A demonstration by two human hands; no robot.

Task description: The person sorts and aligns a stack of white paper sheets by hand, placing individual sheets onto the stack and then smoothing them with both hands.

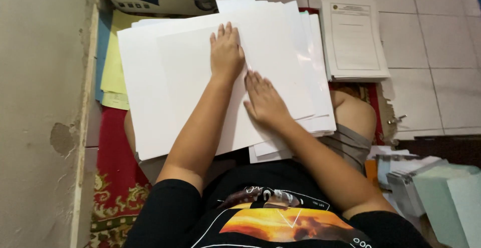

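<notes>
Pressing flat, both hands open: left hand (226,52), right hand (265,102) on white sheets (170,77); lower stack hidden beneath.

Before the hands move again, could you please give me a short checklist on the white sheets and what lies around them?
1. Left hand flat on the top white sheet: ok.
2. Right hand flat on the same sheet, apart from the left: ok.
3. White sheets squared into one neat stack: not ok, edges fan out at the right.
4. Printed stack on the floor tiles, apart from the hands: ok.
5. Yellow sheets tucked partly under the white ones: ok.
6. Number of sheets: cannot tell.
</notes>
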